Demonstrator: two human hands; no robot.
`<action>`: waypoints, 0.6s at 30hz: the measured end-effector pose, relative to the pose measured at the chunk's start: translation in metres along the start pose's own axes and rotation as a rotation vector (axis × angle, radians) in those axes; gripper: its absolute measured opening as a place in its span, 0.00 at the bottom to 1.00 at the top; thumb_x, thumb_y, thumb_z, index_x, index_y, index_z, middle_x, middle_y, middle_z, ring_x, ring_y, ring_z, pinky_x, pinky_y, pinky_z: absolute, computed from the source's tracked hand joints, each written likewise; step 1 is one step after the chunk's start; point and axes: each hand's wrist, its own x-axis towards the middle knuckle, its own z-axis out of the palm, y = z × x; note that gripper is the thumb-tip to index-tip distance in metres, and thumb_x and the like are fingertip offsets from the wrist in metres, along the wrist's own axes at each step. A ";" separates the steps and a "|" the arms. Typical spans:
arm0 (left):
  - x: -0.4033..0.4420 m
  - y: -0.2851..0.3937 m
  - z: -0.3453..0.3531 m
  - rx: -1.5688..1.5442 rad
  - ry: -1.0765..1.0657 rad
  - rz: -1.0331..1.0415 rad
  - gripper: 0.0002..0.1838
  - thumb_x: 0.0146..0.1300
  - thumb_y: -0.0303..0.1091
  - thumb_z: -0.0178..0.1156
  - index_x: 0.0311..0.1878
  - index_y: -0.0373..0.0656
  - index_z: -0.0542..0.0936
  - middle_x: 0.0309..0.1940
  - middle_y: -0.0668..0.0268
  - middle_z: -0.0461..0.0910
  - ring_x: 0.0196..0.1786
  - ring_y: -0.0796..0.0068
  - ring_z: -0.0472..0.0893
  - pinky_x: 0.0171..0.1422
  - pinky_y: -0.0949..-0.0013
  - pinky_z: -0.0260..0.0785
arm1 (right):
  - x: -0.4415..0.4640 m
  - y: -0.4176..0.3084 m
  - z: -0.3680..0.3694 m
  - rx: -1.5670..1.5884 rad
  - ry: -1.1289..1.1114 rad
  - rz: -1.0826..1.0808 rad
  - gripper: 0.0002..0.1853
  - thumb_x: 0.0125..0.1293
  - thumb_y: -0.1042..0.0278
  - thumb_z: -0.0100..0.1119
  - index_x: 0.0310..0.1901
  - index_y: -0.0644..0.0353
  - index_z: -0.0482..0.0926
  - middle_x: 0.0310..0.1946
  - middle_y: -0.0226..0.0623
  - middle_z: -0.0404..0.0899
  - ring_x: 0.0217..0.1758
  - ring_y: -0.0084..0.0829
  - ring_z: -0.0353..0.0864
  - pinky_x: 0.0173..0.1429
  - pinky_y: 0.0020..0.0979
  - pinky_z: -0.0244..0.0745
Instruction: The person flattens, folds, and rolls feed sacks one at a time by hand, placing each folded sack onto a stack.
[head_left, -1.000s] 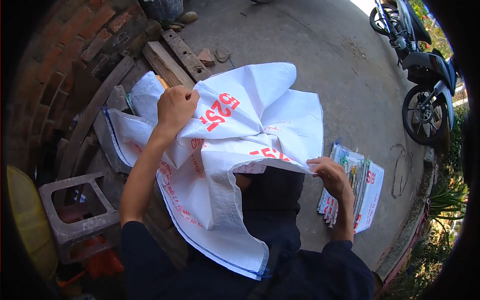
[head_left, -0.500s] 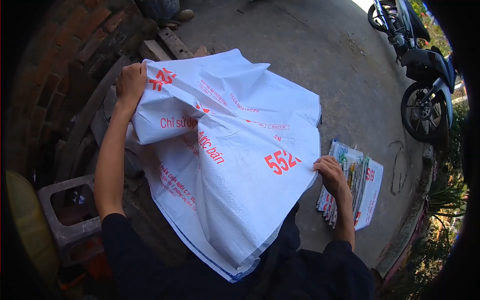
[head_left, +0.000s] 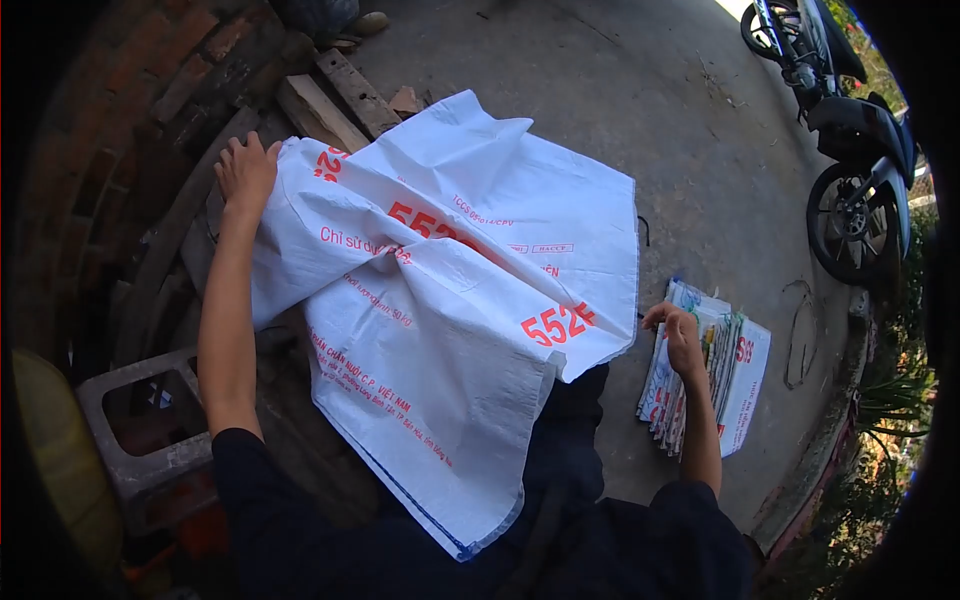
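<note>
A white woven plastic sack [head_left: 450,370] with red print, including "552F", lies creased and partly folded in front of me, draped over my lap. My left hand [head_left: 247,172] is at its upper left corner, fingers spread and open, with the thumb near the edge of the sack. To the right of the sack, apart from it, my right hand [head_left: 682,338] is open with loosely bent fingers and nothing in them. Just behind that hand, a stack of folded sacks [head_left: 740,385] with similar red print rests on the ground.
A brick wall [head_left: 130,130] runs along the left, with wooden planks [head_left: 320,112] at its foot. A grey plastic stool or crate [head_left: 150,455] stands at lower left. On the concrete floor [head_left: 600,100], a motorcycle [head_left: 850,190] is parked at upper right. Plants grow along the right edge.
Both hands have let go of the sack. Its right corner has dropped and folded inward, while my right hand has moved slightly right and its upper left has sagged.
</note>
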 end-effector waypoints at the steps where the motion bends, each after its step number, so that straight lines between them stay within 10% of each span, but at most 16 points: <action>1: -0.013 0.012 -0.011 0.051 0.033 0.089 0.25 0.68 0.52 0.55 0.57 0.40 0.75 0.54 0.49 0.75 0.60 0.53 0.75 0.62 0.54 0.66 | 0.006 0.007 0.003 0.120 0.137 0.127 0.31 0.75 0.38 0.37 0.39 0.61 0.77 0.33 0.35 0.79 0.39 0.28 0.80 0.45 0.29 0.73; 4: -0.080 0.059 -0.035 -0.482 -0.012 0.592 0.31 0.68 0.55 0.55 0.61 0.37 0.72 0.55 0.48 0.75 0.60 0.52 0.75 0.63 0.54 0.66 | 0.051 0.018 0.003 0.323 0.346 0.529 0.36 0.72 0.33 0.39 0.61 0.61 0.66 0.47 0.42 0.79 0.46 0.32 0.81 0.50 0.33 0.75; 9: -0.204 0.118 -0.076 -0.850 -0.393 1.072 0.47 0.62 0.68 0.52 0.74 0.42 0.56 0.69 0.50 0.63 0.75 0.49 0.57 0.77 0.47 0.45 | 0.153 0.080 0.017 0.731 0.229 0.773 0.37 0.70 0.39 0.51 0.66 0.67 0.63 0.52 0.51 0.77 0.49 0.37 0.81 0.55 0.37 0.77; 13: -0.245 0.132 -0.068 -0.881 -0.645 1.246 0.50 0.59 0.69 0.55 0.74 0.42 0.54 0.59 0.49 0.73 0.68 0.53 0.69 0.77 0.46 0.43 | 0.222 0.086 0.018 0.537 0.073 0.646 0.23 0.63 0.69 0.62 0.58 0.69 0.72 0.47 0.46 0.81 0.45 0.35 0.82 0.53 0.34 0.77; 18: -0.287 0.130 -0.058 -0.927 -0.427 1.210 0.24 0.58 0.52 0.65 0.47 0.41 0.78 0.33 0.63 0.79 0.41 0.65 0.79 0.51 0.64 0.66 | 0.295 0.064 -0.007 0.136 0.260 -0.128 0.14 0.63 0.80 0.56 0.50 0.66 0.80 0.41 0.32 0.84 0.43 0.24 0.80 0.50 0.27 0.74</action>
